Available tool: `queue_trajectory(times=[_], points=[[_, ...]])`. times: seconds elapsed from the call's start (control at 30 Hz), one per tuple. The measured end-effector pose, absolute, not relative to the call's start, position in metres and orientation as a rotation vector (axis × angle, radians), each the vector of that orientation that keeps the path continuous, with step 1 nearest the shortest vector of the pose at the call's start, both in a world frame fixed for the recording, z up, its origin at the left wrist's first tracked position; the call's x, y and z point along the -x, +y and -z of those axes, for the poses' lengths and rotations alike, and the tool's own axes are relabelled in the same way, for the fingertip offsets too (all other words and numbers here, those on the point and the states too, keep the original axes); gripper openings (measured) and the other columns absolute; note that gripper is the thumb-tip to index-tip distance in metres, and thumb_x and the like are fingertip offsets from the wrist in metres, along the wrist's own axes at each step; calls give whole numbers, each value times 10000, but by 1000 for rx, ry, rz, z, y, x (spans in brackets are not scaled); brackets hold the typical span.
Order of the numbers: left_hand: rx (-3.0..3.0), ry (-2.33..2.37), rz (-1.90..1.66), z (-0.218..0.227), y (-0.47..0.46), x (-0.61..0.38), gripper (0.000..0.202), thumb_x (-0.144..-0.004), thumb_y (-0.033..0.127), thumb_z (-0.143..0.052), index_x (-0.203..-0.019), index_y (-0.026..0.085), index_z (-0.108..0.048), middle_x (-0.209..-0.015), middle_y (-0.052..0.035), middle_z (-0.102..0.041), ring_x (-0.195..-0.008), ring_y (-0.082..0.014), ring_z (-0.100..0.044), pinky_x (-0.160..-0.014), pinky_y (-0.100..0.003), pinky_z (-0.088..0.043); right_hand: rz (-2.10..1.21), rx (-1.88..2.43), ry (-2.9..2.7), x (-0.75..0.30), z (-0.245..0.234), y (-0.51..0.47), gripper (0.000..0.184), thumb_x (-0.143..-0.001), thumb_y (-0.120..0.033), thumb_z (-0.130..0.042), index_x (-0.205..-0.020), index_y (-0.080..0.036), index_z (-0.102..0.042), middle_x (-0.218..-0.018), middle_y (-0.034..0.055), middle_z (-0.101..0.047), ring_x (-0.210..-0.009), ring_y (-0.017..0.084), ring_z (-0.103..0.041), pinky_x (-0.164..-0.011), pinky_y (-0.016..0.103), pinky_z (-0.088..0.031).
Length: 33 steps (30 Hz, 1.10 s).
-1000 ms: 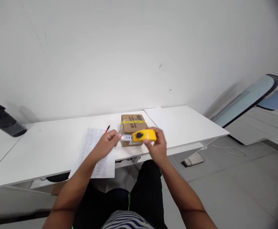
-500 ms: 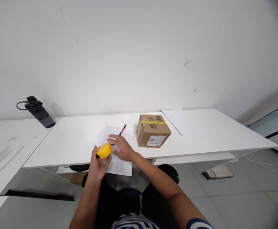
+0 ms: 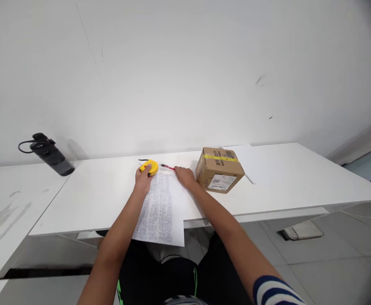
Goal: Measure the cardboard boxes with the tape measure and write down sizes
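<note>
My left hand grips a yellow tape measure and rests it on the white table at the far end of a printed sheet of paper. My right hand lies on the sheet's top right corner, fingers curled round the end of a red and black pen. A small cardboard box with yellow tape and a white label stands just right of my right hand.
A black water bottle lies at the back left, on the neighbouring table. A white sheet lies behind the box. The printed paper overhangs the table's near edge. A flat grey object sits on the floor at the right.
The tape measure passed from my right hand to my left, which carried it to the far end of the paper. My right hand moved forward onto the pen. The view shifted left.
</note>
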State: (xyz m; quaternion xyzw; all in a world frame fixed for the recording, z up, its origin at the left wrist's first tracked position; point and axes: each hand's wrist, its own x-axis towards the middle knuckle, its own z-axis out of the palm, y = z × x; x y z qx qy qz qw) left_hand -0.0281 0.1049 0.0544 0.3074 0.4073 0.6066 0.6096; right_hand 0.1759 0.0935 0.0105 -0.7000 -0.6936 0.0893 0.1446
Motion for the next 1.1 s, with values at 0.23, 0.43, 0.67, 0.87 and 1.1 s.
queue_trajectory(times=[0.23,0.43,0.67,0.87,1.1], points=[[-1240,1371,-1396,-4,142,3,507,-800,328,-770,-1231,229,-523,-1196,-81,-614,-1007,-159,-637,-875,-283,-524,-459,1610,-1218,-185,12,87,332,-955,-482,-412,-1110,-228,-559,-843,8,-661,-780,190,-604,-727,291,-468],[-1480,1346,-1258,5,138,-6,459,-814,316,-739,-1221,238,-541,-1203,-73,-647,-1055,-195,-631,-931,-317,-487,-750,1442,-1277,-173,19,101,333,-922,-505,-458,-774,-234,-580,-700,-6,-628,-745,175,-588,-758,292,-451],[-1454,1383,-1235,4,139,-9,441,-832,315,-726,-1220,227,-534,-1218,-85,-636,-1059,-194,-619,-934,-318,-477,-758,1479,-1401,-170,18,91,405,-917,-537,-508,-652,-234,-560,-642,-8,-594,-691,178,-567,-720,305,-422],[-1474,1378,-1227,4,137,-9,438,-830,311,-724,-1214,222,-532,-1200,-77,-649,-1027,-186,-629,-907,-311,-486,-747,1504,-1384,-168,18,93,385,-901,-534,-493,-664,-235,-548,-643,-10,-570,-684,179,-542,-696,310,-415],[-1488,1401,-1211,5,138,-9,432,-831,311,-718,-1215,238,-533,-1195,-61,-660,-1009,-180,-644,-890,-315,-499,-772,1487,-1373,-169,18,93,383,-878,-536,-499,-641,-236,-521,-634,-15,-536,-683,173,-518,-687,304,-411]])
